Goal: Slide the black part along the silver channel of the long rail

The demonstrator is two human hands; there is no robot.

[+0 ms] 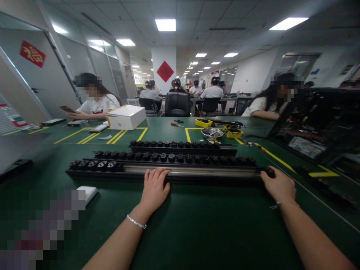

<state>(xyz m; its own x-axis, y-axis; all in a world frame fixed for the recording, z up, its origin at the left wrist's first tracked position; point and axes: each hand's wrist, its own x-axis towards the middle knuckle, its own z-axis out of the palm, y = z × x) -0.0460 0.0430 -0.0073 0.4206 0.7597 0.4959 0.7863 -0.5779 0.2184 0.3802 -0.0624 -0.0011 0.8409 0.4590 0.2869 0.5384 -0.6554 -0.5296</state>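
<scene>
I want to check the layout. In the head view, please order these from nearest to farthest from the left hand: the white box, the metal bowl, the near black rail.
1. Near black rail: under the left hand, touching it.
2. Metal bowl: farther back on the table, to the right.
3. White box: far back, to the left.

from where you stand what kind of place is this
Probably an assembly workshop in an open-plan office. A green table marked with yellow tape lines holds long black rails under both hands, plus a yellow parts tray, while other people sit at further desks.
</scene>
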